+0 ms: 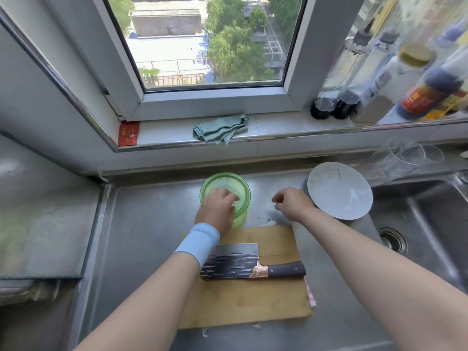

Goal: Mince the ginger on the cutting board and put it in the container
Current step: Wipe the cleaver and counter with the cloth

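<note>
A: Hands?
B: Left hand (pixel 219 206) bunched over the green container (pixel 225 177), grip unclear. Right hand (pixel 291 203) loosely curled, empty.
A: Surface?
B: Steel counter (pixel 141 224). Cutting board (pixel 253 305) and cleaver (pixel 233 262) nearer than both hands.

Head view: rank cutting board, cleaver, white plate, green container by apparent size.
1. cutting board: clearly largest.
2. cleaver and white plate: look about alike, so not ranked; the plate lies farther from the camera.
3. green container: smallest as seen, though the left hand covers part of it.
</note>
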`<state>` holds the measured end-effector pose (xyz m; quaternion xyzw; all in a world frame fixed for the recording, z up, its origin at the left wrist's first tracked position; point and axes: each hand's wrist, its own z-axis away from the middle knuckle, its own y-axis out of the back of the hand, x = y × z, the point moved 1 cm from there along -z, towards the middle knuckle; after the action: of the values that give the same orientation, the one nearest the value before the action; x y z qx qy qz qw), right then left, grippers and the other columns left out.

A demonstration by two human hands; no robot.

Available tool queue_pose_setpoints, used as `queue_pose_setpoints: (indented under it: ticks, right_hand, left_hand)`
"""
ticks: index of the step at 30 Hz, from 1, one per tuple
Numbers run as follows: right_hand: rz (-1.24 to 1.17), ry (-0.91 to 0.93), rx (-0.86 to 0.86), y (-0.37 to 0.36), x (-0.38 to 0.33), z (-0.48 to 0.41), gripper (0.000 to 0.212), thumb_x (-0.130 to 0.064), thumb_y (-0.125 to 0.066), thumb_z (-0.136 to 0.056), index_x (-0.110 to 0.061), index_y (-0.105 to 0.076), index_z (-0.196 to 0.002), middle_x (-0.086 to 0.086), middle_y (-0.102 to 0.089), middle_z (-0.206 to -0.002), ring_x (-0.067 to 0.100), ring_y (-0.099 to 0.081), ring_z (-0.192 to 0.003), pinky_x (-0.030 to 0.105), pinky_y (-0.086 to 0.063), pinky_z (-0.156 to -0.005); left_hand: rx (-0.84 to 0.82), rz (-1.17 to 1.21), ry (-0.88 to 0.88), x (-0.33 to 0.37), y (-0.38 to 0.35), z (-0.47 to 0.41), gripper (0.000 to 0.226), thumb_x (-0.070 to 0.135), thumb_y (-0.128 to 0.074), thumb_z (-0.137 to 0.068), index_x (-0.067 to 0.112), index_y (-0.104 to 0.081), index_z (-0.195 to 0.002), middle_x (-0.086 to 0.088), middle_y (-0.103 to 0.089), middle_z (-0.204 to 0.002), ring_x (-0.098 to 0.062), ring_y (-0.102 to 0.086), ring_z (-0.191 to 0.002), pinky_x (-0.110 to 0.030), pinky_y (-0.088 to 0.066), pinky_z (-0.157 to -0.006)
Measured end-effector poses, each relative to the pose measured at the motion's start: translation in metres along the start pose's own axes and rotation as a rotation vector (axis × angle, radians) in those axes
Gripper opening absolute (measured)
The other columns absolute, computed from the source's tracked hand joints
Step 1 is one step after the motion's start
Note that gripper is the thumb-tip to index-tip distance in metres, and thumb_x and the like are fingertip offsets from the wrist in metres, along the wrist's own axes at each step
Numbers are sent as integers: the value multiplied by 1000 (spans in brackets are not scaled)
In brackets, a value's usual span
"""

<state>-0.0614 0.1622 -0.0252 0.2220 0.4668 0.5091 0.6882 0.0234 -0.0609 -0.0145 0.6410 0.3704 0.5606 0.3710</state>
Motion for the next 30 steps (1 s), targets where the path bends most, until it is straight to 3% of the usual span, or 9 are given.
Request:
queue_pose_setpoints:
  ticks: [4, 6, 9, 12, 15, 19, 22, 26, 30]
  right_hand:
    - [157, 38, -5, -24, 9, 1, 18, -30, -68, -87, -30, -74, -103, -9, -72, -110, 16, -64, -105, 29, -47, -87]
    - [196, 63, 26, -35, 12, -1, 18, -32, -67, -85, -31, -74, -102, -9, -72, -109, 19, -63, -107, 30, -42, -87]
    - [202, 115, 102, -47, 11, -6, 22, -40, -70, -81, -33, -74, -101, -5, -70, -107, 21, -61, -105, 34, -40, -89]
    - [218, 170, 141, -55, 5, -10, 25, -46, -71, -77, -33, -76, -98, -6, -69, -102, 20, -59, -101, 36, -34, -86]
    - [287, 197, 143, -62, 2, -11, 17, -43, -67, -82, -35, -78, -93, -8, -71, -99, 18, -59, -97, 37, -29, -81]
    - [327, 277, 126, -62, -4, -12, 17, -27, -57, -92, -28, -75, -93, -7, -70, -101, 18, -63, -89, 36, -26, -83]
    - [456, 282, 103, -56, -5, -15, 17, -14, -48, -94, -21, -64, -97, -1, -64, -105, 24, -64, -87, 38, -29, -85]
    - [246, 111, 166, -29, 0, -21, 13, -9, -44, -96, -17, -55, -98, 3, -65, -106, 31, -62, -94, 39, -34, -85]
    - [37, 160, 217, -3, -30, -26, 16, -24, -32, -106, -13, -43, -100, 12, -62, -99, 42, -56, -95, 41, -30, -76]
  left_hand:
    - [-256, -110, -279, 35, -39, -7, 33, 2, -57, -90, 11, -67, -120, -10, -62, -111, -30, -52, -108, -40, -45, -84]
    - [-434, -225, -288, 47, -54, -10, 33, 6, -49, -94, 9, -61, -124, -11, -56, -120, -29, -47, -116, -39, -41, -87]
    - [-490, -241, -191, 44, -69, -4, 35, 5, -50, -91, 9, -57, -125, -12, -53, -119, -30, -49, -115, -39, -41, -85]
    - [-391, -69, -73, 23, -79, 11, 37, 5, -58, -83, 15, -64, -118, -11, -57, -108, -34, -59, -98, -40, -50, -71]
    - [-195, -16, -133, 16, -77, 20, 36, -4, -73, -63, 13, -72, -95, -6, -63, -87, -30, -63, -76, -29, -45, -50]
    - [134, 53, -282, 20, -53, 16, 28, -7, -52, -76, 5, -72, -91, -8, -64, -84, -26, -55, -74, -32, -44, -55]
    - [280, 86, -104, 8, -38, 8, 32, -8, -51, -76, 5, -69, -99, -10, -62, -95, -27, -52, -88, -35, -47, -77]
    - [255, 225, 439, -10, -26, -7, 41, 0, -49, -88, 8, -57, -128, -11, -53, -128, -28, -46, -120, -36, -36, -106]
    - [140, 377, 577, -12, -20, -15, 39, 4, -51, -92, 7, -57, -131, -9, -59, -131, -28, -50, -123, -33, -35, -107]
